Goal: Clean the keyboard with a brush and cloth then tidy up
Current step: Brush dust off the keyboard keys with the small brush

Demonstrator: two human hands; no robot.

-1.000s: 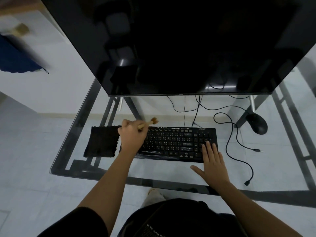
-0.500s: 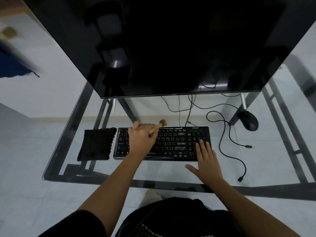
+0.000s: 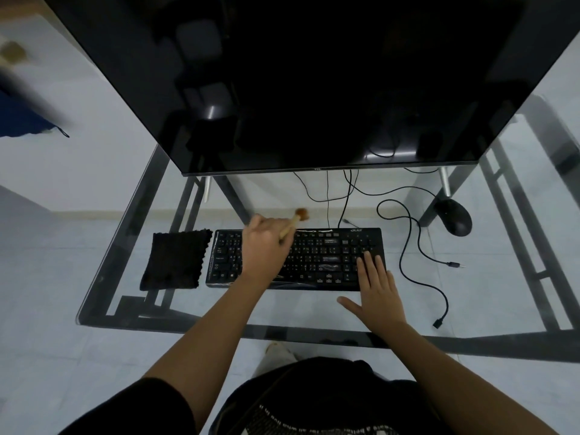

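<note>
A black keyboard (image 3: 295, 259) lies flat on the glass-topped bench (image 3: 103, 296), parallel to its near edge and below a large dark screen (image 3: 314, 80) that fills the upper view. The left hand (image 3: 266, 249) is over the left-centre of the keyboard, its fingers closed around the pale handle of a small brush (image 3: 296, 219); the brown bristle head points away from the person and sits at the keyboard's far edge, slightly beyond it. Whether the bristles touch the keys cannot be told. The right hand (image 3: 375, 290) lies palm down at the keyboard's right end, fingers straight and close together on the keys, thumb spread out to the side over the glass. A black cloth (image 3: 175, 260) lies flat just beside the keyboard's left end; contact between them cannot be confirmed. A black mouse (image 3: 453, 216) sits well to the right, near the far corner. Loose black cables (image 3: 408, 246) run across the glass between mouse and keyboard.
</note>
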